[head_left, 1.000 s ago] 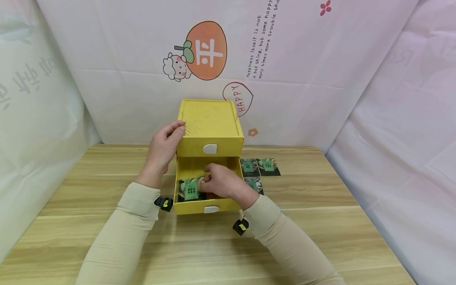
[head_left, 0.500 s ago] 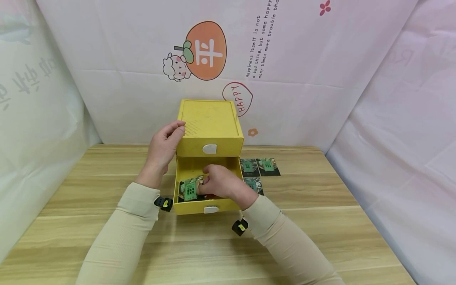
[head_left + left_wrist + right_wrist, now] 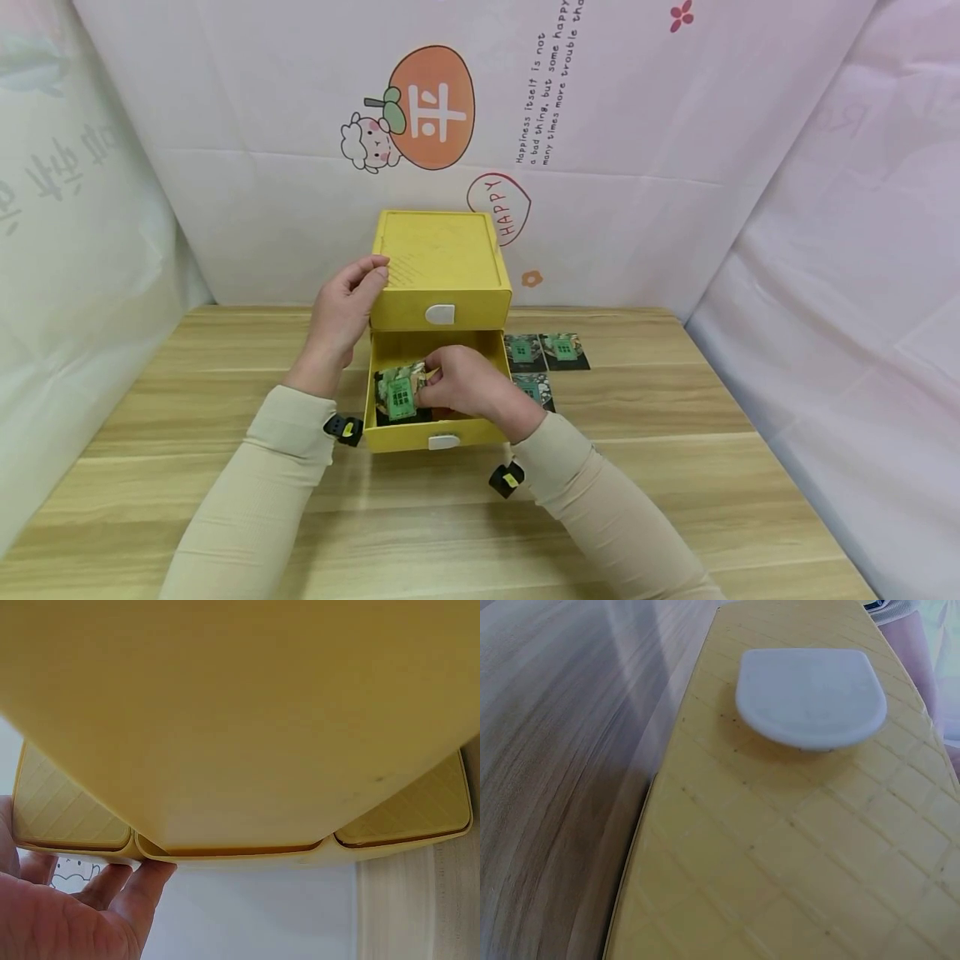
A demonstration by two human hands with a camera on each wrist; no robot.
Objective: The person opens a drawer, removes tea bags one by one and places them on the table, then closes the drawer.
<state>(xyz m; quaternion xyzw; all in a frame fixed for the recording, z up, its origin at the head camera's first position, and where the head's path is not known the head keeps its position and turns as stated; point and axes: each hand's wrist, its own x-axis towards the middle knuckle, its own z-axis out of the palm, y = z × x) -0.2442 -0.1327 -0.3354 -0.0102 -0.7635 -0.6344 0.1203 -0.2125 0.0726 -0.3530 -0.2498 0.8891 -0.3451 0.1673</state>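
A yellow two-drawer box [image 3: 442,246] stands at the back of the table, its lower drawer [image 3: 397,435] pulled out. My left hand [image 3: 339,312] rests on the box's top left edge; the left wrist view shows its fingers [image 3: 146,892] along the rim. Inside the lower drawer, my right hand [image 3: 474,387] pinches the right side of a flat, square dark packet with a green label [image 3: 400,396]. Part of that packet is hidden by the fingers. The right wrist view catches only the quilted drawer front [image 3: 727,847] and its white handle [image 3: 810,697].
Two similar square packets [image 3: 566,352] lie side by side on the table right of the box, with another [image 3: 534,387] just in front, partly hidden by the drawer. Something reddish [image 3: 444,413] shows under my right hand. A printed white cloth [image 3: 615,233] hangs behind.
The packet in the drawer has been tilted and shifted slightly by my right hand, its upper edge now a little higher. My left hand stays on the box.
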